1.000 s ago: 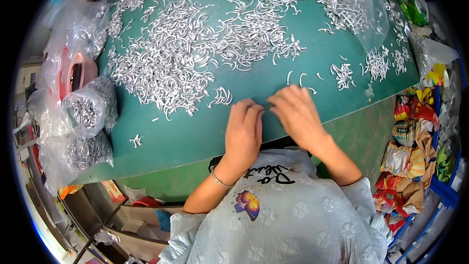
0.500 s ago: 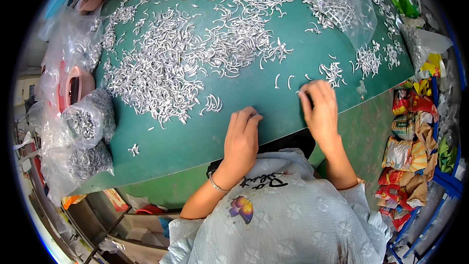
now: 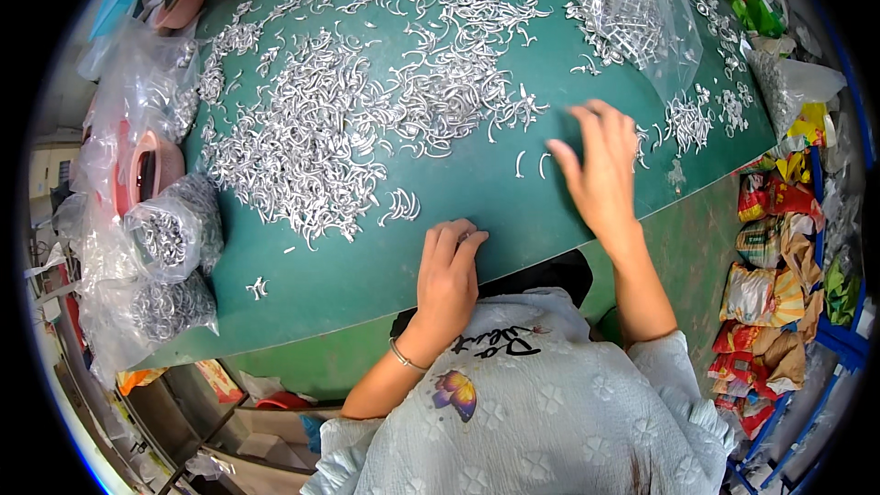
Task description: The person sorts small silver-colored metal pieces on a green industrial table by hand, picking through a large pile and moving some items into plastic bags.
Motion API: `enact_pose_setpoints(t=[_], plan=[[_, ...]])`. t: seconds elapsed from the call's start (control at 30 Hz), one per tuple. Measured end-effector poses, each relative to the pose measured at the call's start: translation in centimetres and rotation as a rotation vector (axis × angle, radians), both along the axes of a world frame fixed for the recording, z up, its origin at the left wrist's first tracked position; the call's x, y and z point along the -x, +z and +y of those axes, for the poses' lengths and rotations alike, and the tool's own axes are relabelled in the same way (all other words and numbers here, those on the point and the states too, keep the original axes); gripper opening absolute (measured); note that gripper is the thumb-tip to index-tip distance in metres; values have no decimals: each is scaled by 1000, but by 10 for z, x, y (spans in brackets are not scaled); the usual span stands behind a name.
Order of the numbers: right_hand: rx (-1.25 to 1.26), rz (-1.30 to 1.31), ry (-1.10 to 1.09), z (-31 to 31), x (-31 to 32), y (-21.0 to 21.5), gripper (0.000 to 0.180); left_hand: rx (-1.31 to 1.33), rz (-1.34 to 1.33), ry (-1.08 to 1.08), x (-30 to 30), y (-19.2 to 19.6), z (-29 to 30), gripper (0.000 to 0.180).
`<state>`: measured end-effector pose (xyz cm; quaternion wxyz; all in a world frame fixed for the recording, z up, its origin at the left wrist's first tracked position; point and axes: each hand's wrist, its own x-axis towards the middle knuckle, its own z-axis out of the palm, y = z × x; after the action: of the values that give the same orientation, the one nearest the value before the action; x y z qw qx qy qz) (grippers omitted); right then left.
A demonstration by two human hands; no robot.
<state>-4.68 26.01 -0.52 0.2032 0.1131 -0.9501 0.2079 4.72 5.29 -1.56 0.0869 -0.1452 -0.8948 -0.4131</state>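
Small curved silvery metal pieces (image 3: 302,137) lie heaped over the left and middle of the green tabletop (image 3: 348,280). My left hand (image 3: 449,266) rests close to the near edge, its fingers curled together; what they hold, if anything, is hidden. Farther right, my right hand (image 3: 600,160) hovers over the table with thumb and fingers apart, and I see nothing between them. Just left of its thumb lie two single curved pieces (image 3: 521,164). Part of a small pile of pieces (image 3: 641,145) shows beside the right hand, which covers the rest.
Clear plastic bags of metal pieces stand along the left edge, one bag (image 3: 170,307) nearest me. Another bag (image 3: 632,18) lies at the far right, beyond a small pile (image 3: 687,121). Pink baskets (image 3: 151,170) stand at left. Colourful packages (image 3: 761,289) fill a blue rack at right.
My right hand has moved away from me, and its thumb and fingers have spread. It now covers much of the small pile. My left hand stays near the table edge, still curled.
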Motion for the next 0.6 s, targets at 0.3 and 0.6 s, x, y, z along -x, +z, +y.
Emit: enact_pose_setpoints(t=[0.3, 0.6], plan=[[324, -140, 329, -57, 2, -26, 11, -16, -14, 40, -5, -1, -9, 33], [766, -285, 139, -19, 51, -10, 23, -40, -8, 14, -10, -2, -9, 37]])
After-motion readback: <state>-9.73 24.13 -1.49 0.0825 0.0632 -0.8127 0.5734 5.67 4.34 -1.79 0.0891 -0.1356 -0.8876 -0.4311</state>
